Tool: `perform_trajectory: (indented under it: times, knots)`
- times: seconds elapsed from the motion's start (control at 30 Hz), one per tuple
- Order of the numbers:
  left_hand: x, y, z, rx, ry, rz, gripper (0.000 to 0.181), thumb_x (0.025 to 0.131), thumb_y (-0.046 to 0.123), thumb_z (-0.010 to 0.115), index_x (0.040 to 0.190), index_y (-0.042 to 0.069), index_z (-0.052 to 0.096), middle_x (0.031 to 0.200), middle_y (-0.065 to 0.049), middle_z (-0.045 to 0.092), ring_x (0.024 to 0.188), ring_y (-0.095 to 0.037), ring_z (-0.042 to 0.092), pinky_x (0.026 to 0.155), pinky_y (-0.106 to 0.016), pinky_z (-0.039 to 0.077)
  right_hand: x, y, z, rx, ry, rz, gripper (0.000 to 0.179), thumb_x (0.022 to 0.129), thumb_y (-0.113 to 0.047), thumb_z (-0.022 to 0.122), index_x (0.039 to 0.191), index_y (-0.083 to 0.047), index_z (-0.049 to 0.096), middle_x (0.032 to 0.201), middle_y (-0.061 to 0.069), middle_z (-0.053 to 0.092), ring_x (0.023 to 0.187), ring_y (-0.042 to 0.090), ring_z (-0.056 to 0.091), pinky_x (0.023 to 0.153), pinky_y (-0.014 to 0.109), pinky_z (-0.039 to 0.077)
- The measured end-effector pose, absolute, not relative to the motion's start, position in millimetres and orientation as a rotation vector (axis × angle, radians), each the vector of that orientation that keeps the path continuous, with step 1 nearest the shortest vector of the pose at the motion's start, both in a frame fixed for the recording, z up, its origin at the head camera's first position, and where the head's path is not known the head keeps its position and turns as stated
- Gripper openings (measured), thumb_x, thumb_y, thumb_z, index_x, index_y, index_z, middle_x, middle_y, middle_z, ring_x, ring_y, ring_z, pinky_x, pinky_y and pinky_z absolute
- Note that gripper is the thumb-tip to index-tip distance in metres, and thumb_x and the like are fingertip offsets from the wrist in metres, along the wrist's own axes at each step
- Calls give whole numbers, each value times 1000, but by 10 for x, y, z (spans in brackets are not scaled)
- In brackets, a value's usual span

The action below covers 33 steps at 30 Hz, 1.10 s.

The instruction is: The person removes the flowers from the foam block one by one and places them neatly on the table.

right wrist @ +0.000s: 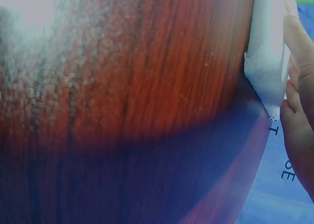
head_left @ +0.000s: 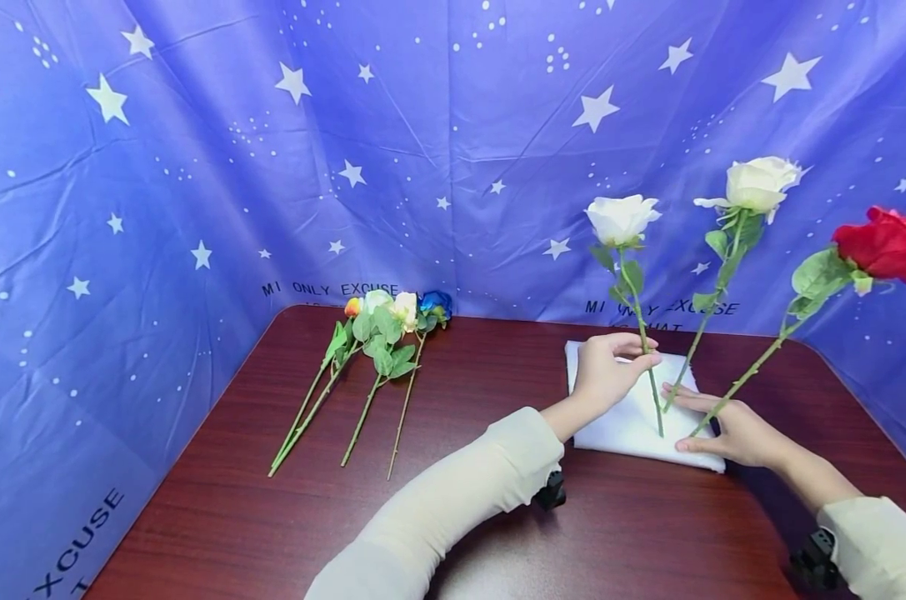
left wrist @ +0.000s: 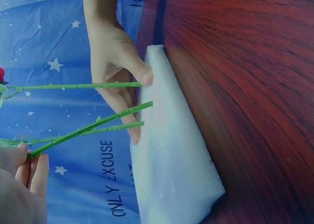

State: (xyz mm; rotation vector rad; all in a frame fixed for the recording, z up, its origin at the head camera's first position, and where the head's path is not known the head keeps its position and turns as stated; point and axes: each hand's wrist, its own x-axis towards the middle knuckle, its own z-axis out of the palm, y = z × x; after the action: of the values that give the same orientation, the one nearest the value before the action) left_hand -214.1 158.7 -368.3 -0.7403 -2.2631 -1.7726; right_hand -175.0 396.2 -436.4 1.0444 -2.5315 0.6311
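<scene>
White rough-edged slab (head_left: 610,427), slender green stem (head_left: 654,396) pinched in left hand (head_left: 605,372)

7 flowers (head_left: 756,185) counted: 3 stood on 1 white block (head_left: 618,429), 4 laid on 1 table (head_left: 235,533). 2 hands (head_left: 606,372) counted.

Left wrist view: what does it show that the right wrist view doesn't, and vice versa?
Only the left wrist view shows the left hand pinching a green stem, a sliver of red flower and white stars on the blue cloth. Only the right wrist view shows bright white glare on the table. Both show the right hand, white slab, table, cloth lettering and at least one green stem.
</scene>
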Motion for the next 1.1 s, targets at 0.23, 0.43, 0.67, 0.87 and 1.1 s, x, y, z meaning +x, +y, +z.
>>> perform_trajectory:
  times: [0.23, 0.43, 0.67, 0.87, 1.1]
  knots:
    - [-2166, 1508, -3743, -664, -2208, -1773, 16, 82, 11, 75, 97, 6, 75, 87, -8, 77, 77, -8, 74, 62, -1, 50, -1747, 3970, -4375, 1037, -2529, 632, 72, 61, -13, 87, 125, 4, 60, 144, -29, 36, 135, -20, 27, 107, -5, 20]
    - [-2115, 1501, -3763, -641, -2176, -1795, 14, 84, 5, 72, 97, 2, 74, 87, -12, 77, 80, -13, 74, 65, -1, 51, -1754, 3957, -4382, 1042, -2526, 640, 69, 61, -13, 87, 122, 5, 62, 142, -29, 38, 133, -21, 27, 106, -6, 20]
    - [-2073, 1530, -3756, -760, -2131, -1723, 18, 86, -1, 66, 104, -2, 70, 90, -13, 77, 83, -16, 74, 69, 0, 51, -1754, 3958, -4384, 1043, -2519, 663, 72, 61, -13, 87, 127, 1, 61, 142, -31, 38, 134, -21, 27, 106, -6, 20]
    - [-2039, 1555, -3762, -768, -2084, -1655, 21, 86, -5, 63, 106, -2, 69, 90, -11, 77, 84, -13, 74, 71, 0, 50, -1732, 3967, -4379, 1022, -2530, 659, 71, 61, -15, 87, 126, 0, 62, 142, -32, 37, 133, -22, 27, 105, -7, 20]
    - [-2031, 1573, -3771, -826, -2044, -1731, 22, 88, -9, 59, 108, -3, 67, 93, -14, 76, 84, -14, 75, 74, -3, 52, -1722, 3987, -4382, 1047, -2522, 679, 72, 61, -13, 87, 127, -1, 61, 143, -30, 38, 134, -21, 26, 106, -6, 19]
